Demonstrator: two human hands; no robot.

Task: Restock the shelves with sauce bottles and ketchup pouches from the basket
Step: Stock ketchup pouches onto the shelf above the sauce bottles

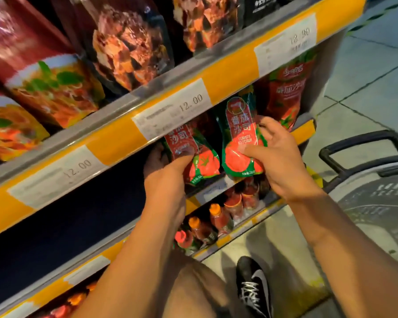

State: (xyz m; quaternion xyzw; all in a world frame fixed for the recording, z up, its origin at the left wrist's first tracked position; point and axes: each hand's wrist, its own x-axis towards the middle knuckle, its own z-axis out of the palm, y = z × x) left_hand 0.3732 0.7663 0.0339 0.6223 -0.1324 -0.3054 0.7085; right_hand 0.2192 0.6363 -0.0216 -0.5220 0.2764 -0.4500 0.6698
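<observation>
both forearms are bare, with no sleeves, watch or rings in view. a black sneaker [254, 286] with a white swoosh mark and white laces covers one foot.

Dark open shelf bay [83, 203] left of the ketchup pouches [193, 157], yellow shelf edge [115, 143] overhead.

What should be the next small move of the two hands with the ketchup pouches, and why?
Probably push both pouches back onto the shelf. The left hand grips one ketchup pouch already partly under the yellow shelf edge; the right hand holds the other pouch upright at the front. Dark free space lies to their left.
</observation>
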